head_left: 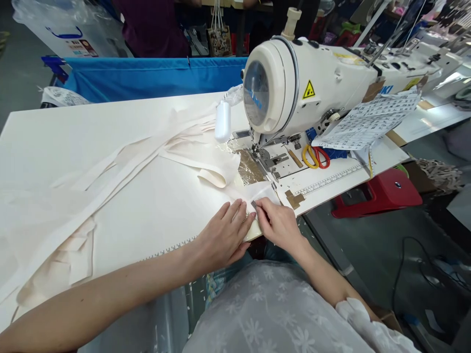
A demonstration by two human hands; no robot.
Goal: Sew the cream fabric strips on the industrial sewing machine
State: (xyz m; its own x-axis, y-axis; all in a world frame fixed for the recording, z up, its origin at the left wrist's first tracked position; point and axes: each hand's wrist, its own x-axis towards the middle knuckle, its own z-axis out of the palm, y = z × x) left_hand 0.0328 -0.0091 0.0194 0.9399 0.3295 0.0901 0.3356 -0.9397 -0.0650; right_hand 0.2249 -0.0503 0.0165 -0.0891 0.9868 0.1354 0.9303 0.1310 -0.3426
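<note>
My left hand point(222, 238) lies flat at the front edge of the table, its fingers stretched over a small piece of pale cloth point(264, 189). Close beside it, my right hand point(279, 224) pinches a small flat grey metal tool point(253, 203); most of the tool is hidden by the fingers, so its kind is unclear. Just behind both hands, long cream fabric pieces point(221, 164) run left across the table towards the far left corner. The needle area of a white sewing machine point(272, 88) stands beyond the hands, with no fabric visibly under its foot.
Red-and-yellow-handled scissors point(315, 157) lie on the machine bed near a printed paper sheet point(371, 122). A ruler strip point(327, 180) runs along the table's right part. A red stool point(379, 193) stands at right. Behind the table hang a blue cloth trough point(154, 76) and a seated person point(152, 27).
</note>
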